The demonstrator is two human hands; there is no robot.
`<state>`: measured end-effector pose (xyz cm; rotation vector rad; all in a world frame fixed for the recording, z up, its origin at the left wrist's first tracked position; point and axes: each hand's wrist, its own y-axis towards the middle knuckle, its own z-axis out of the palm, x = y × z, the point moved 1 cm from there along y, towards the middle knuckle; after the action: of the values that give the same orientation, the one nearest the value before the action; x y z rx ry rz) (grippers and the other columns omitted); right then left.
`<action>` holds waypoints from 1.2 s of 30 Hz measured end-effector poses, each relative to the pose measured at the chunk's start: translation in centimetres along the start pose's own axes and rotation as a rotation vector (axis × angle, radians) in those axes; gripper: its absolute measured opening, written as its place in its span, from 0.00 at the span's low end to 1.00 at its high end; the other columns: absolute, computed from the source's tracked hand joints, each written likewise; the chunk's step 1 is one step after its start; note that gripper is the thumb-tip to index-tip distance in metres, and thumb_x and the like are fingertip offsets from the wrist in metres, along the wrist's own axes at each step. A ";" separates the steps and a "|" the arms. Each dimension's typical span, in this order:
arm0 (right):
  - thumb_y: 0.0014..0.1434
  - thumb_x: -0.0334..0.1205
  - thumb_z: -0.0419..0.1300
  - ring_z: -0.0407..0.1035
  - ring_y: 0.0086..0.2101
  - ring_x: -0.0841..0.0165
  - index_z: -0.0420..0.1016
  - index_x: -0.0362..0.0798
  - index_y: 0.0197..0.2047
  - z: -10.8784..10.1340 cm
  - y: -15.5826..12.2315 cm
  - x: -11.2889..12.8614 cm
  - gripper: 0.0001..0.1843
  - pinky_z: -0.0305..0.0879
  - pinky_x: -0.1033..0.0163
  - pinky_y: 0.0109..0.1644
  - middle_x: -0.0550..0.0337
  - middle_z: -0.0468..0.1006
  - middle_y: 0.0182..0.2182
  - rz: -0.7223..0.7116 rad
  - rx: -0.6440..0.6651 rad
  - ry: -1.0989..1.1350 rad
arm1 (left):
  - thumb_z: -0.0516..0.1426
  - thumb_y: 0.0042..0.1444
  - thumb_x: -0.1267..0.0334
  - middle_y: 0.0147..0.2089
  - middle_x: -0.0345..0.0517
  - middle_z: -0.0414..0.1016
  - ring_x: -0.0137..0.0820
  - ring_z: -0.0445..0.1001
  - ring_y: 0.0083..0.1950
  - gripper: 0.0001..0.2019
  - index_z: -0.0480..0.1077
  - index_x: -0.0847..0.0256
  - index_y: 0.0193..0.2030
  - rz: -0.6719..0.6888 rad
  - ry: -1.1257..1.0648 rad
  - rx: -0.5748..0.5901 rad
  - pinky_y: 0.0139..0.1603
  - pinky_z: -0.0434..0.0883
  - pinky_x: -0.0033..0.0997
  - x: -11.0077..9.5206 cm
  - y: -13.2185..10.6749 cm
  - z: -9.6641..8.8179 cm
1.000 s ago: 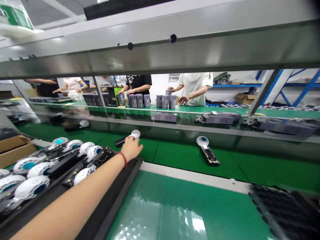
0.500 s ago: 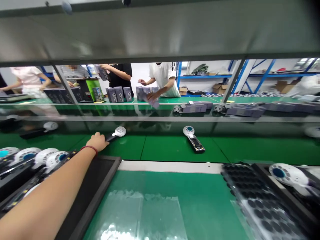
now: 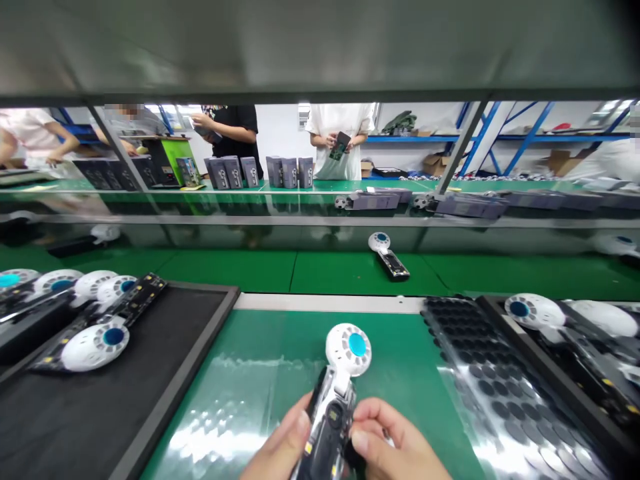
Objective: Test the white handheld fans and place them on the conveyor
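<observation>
Between my hands, above the green work mat (image 3: 395, 360), is a handheld device (image 3: 327, 427) with a round white head, a blue disc at its centre and a black body with exposed electronics. My left hand (image 3: 283, 440) grips the body from the left, thumb along its edge. On the other side, my right hand (image 3: 397, 443) has thumb and fingertips pinched together against the body's right edge. What that pinch holds is hidden. The device tilts head-end away from me.
A black tray (image 3: 170, 347) at left and another tray (image 3: 505, 327) at right hold similar devices. A sheet of round black pads (image 3: 495, 373) lies beside the right tray. One device (image 3: 389, 257) rests on the green conveyor belt (image 3: 240, 270). Co-workers stand beyond, behind purple boxes (image 3: 233, 172).
My left hand has come back from the belt, where it was at a device that is gone from there. A device is now before me, and my right hand has come into view.
</observation>
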<state>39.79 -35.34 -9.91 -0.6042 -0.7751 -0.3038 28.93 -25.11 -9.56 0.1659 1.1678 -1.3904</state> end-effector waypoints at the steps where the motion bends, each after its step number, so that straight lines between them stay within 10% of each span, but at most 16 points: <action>1: 0.30 0.47 0.71 0.43 0.10 0.86 0.65 0.45 0.25 0.0 -0.1 0.2 0.23 0.34 0.76 0.14 0.74 0.63 0.12 -0.013 -0.005 -0.003 | 0.56 0.44 0.45 0.27 0.49 0.78 0.34 0.75 0.26 0.39 0.50 0.66 0.58 0.025 -0.040 0.018 0.33 0.67 0.31 0.6 0.0 0.0; 5: 0.34 0.43 0.70 0.51 0.12 0.84 0.65 0.46 0.25 0.6 -0.5 0.6 0.19 0.44 0.77 0.15 0.72 0.67 0.14 -0.082 -0.065 -0.055 | 0.58 0.47 0.55 0.35 0.50 0.78 0.41 0.76 0.35 0.46 0.29 0.61 0.63 0.013 -0.162 0.055 0.38 0.67 0.38 1.3 0.3 0.0; 9: 0.40 0.36 0.64 0.64 0.20 0.75 0.66 0.47 0.25 1.5 -0.9 0.7 0.10 0.59 0.69 0.27 0.69 0.72 0.18 -0.150 -0.166 -0.260 | 0.53 0.51 0.52 0.33 0.48 0.78 0.43 0.75 0.38 0.37 0.36 0.55 0.62 0.014 -0.066 -0.018 0.37 0.68 0.38 1.5 -0.3 0.4; 25: 0.41 0.39 0.57 0.63 0.24 0.68 0.66 0.51 0.25 2.6 -1.9 1.6 0.04 0.56 0.63 0.29 0.66 0.71 0.22 -0.109 -0.239 -0.675 | 0.52 0.48 0.45 0.59 0.51 0.60 0.46 0.70 0.48 0.35 0.45 0.54 0.61 0.086 0.134 -0.193 0.40 0.71 0.41 2.9 -1.5 0.7; 36: 0.45 0.39 0.54 0.66 0.26 0.67 0.66 0.52 0.26 2.5 -2.1 1.5 0.02 0.57 0.64 0.28 0.66 0.72 0.24 -0.146 -0.217 -0.849 | 0.51 0.50 0.47 0.63 0.45 0.52 0.43 0.45 0.64 0.31 0.53 0.56 0.59 0.191 0.252 -0.237 0.62 0.45 0.45 3.7 -1.3 0.1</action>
<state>38.42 -35.55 -6.66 -0.8963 -1.6216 -0.2628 27.04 -28.01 -11.41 0.2821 1.4758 -1.0757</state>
